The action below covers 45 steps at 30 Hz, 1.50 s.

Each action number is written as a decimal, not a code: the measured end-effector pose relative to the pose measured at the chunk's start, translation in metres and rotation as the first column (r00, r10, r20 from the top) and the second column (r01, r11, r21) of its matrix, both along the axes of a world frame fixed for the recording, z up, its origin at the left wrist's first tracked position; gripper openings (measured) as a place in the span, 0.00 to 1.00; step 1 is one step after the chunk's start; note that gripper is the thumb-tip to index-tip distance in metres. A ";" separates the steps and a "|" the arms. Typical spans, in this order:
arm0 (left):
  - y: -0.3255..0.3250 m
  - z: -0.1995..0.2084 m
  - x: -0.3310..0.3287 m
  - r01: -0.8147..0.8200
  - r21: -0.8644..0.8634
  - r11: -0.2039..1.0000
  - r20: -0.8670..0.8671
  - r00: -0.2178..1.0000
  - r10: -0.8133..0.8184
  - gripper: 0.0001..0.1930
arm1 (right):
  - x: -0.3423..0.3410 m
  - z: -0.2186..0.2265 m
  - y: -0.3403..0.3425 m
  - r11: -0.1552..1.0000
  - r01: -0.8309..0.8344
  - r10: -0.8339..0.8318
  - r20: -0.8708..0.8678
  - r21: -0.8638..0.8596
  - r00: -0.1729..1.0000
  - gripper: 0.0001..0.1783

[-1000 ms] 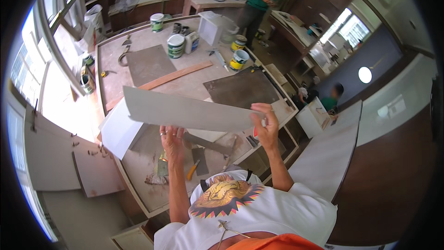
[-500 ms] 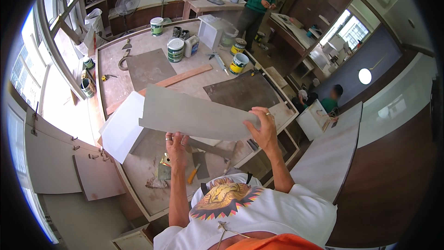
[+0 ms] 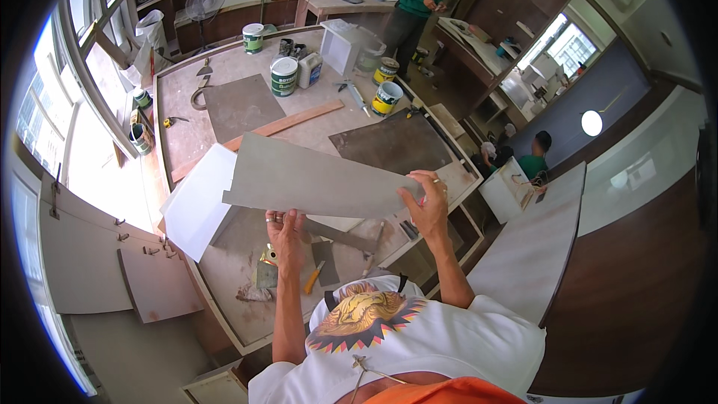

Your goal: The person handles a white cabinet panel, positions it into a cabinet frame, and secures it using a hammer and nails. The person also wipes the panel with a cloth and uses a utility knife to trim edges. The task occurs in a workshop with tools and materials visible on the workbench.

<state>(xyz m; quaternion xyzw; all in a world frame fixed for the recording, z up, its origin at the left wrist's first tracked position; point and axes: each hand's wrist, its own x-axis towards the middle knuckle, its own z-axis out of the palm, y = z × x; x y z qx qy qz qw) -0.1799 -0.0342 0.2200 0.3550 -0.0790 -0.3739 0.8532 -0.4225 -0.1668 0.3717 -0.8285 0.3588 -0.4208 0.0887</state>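
Over the workbench I hold up a flat grey panel with a small notch at its left end. My right hand is closed round the right end, thumb on the upper face. Under the near edge, my left hand grips the panel, with its fingertips partly hidden beneath. A white, box-like piece stands just left of the panel. Below the panel, a yellow-handled utility knife lies near a dark sanding sheet and an opened tin.
The workbench carries paint cans, a white jug, a wooden strip, a caulking gun and dark boards. A person in green stands beyond it; another is low at right beside a white cabinet.
The panel has tilted slightly, its near edge rising a little in view. My left hand has shifted slightly up; both hands keep their hold.
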 end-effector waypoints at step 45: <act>0.027 -0.016 0.035 -0.094 0.091 0.991 0.012 0.996 0.094 0.33 | 0.070 0.009 -0.004 0.978 -0.211 0.210 0.087 -0.002 0.974 0.14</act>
